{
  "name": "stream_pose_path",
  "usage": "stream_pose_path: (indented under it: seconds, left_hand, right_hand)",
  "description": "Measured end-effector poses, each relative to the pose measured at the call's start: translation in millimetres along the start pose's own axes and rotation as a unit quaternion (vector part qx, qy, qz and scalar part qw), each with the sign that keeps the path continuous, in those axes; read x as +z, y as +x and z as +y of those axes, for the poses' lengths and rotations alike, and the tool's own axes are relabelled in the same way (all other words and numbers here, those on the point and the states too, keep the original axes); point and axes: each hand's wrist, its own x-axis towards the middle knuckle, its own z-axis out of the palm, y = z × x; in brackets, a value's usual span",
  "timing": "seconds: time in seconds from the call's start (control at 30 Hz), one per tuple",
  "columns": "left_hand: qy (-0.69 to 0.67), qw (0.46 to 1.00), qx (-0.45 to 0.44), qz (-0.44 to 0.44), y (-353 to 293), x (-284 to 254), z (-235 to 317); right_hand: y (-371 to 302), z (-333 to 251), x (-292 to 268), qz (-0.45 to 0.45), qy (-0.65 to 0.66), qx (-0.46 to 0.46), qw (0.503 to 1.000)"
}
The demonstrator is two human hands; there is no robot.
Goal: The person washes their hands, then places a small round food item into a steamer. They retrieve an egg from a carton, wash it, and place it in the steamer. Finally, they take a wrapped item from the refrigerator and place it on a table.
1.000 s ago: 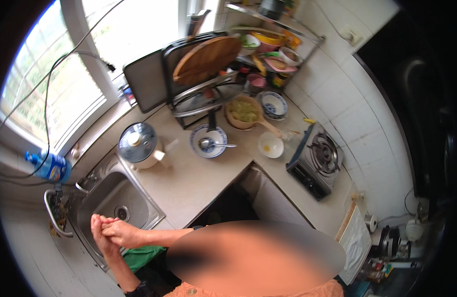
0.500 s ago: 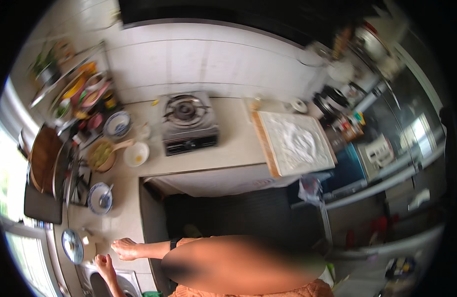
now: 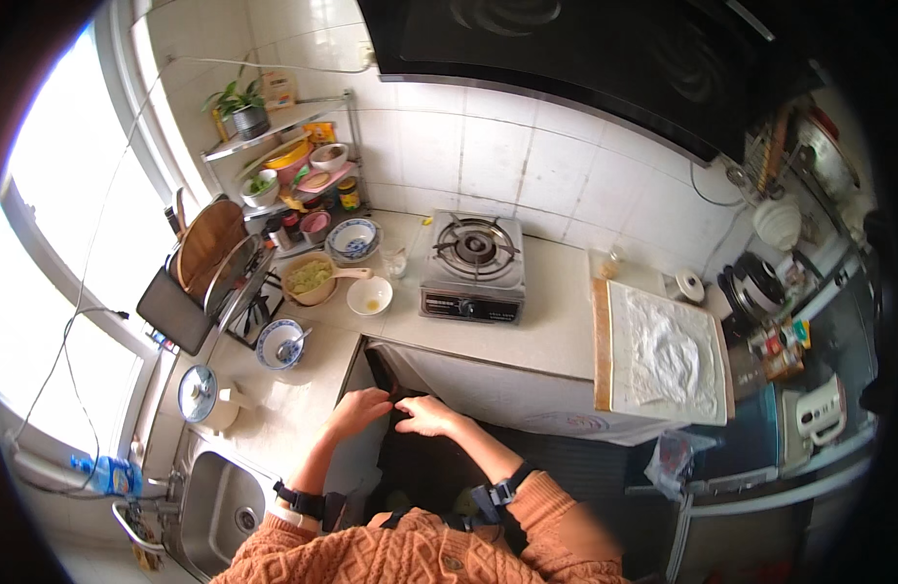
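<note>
In front of my body, over the gap below the counter's inner corner, my left hand point(image 3: 359, 411) and my right hand point(image 3: 427, 416) face each other, fingertips a short way apart. Fingers on both are stretched out and slightly bent, and I see nothing held in them. Closest on the counter are a white bowl point(image 3: 370, 297) with a little yellow liquid and a blue-and-white bowl point(image 3: 268, 337) with a spoon in it. Behind these stand a long-handled pan point(image 3: 311, 289) of chopped green food and another blue-and-white bowl point(image 3: 352, 234).
A single-burner gas stove point(image 3: 473, 277) stands at the back. Right of it, a board point(image 3: 601, 341) carries a crumpled white sheet point(image 3: 668, 355). At left are a lidded pot point(image 3: 220, 404), a steel sink point(image 3: 201, 526), upright cutting boards point(image 3: 210, 243) and a corner shelf point(image 3: 220, 148).
The view has swung toward the left and steadied. My hands have come away from the counter beside the sink and now face each other in front of my body.
</note>
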Motion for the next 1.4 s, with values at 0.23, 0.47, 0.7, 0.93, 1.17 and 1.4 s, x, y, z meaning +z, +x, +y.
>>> stream_pose_path:
  seconds: [0.23,0.47,0.7,0.93,1.17,1.4]
  left_hand:
    - [0.024,0.965,0.157,0.208,10,-34,31]
    - [0.161,0.982,0.052,0.087,8,-102,7]
    - [-0.122,0.964,0.117,0.206,140,-241,31]
    - [-0.125,0.959,0.107,0.23,242,-334,21]
    - [-0.144,0.949,0.093,0.264,309,-376,10]
    - [-0.117,0.944,0.129,0.281,355,-369,23]
  right_hand:
    - [20,-9,-82,-0.063,0.22,-0.012,0.973]
    - [117,-3,-197,-0.076,-0.051,-0.045,0.995]
    - [323,-49,-329,0.054,0.293,0.03,0.954]
    - [503,-65,-375,0.109,0.366,0.065,0.922]
    - [601,-40,-383,0.155,0.439,0.127,0.876]
    - [637,-14,-378,0.095,0.606,0.15,0.775]
